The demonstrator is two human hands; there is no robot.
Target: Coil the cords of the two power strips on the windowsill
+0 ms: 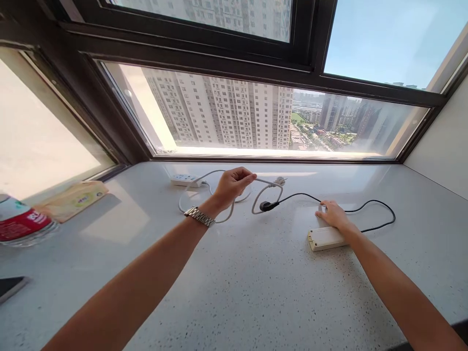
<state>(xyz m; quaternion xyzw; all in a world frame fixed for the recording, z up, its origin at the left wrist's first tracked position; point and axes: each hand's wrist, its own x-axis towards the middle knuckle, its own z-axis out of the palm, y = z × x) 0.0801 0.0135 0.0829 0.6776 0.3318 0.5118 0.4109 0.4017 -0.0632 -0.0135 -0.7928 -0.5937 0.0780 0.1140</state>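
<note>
My left hand (234, 184), with a metal watch (199, 216) at the wrist, pinches a grey-white power cord (268, 182) above the sill. That cord loops from a white power strip (185, 180) at the back left to a pale plug (280, 181) with its prongs pointing right. A black plug (268, 206) lies beside the cord's loop. Its black cord (302, 194) runs under my right hand (332, 214), whose fingers are closed on it, partly hidden. Just below that hand, partly covered by my forearm, rests a second, off-white power strip (325, 238).
The speckled white sill (234, 292) ends at a dark window frame (278, 160). On the left are a tissue pack (75, 200), a bottle with a red label (24, 223) and a phone (10, 287), cut off by the edge. A white wall (438, 131) bounds the right.
</note>
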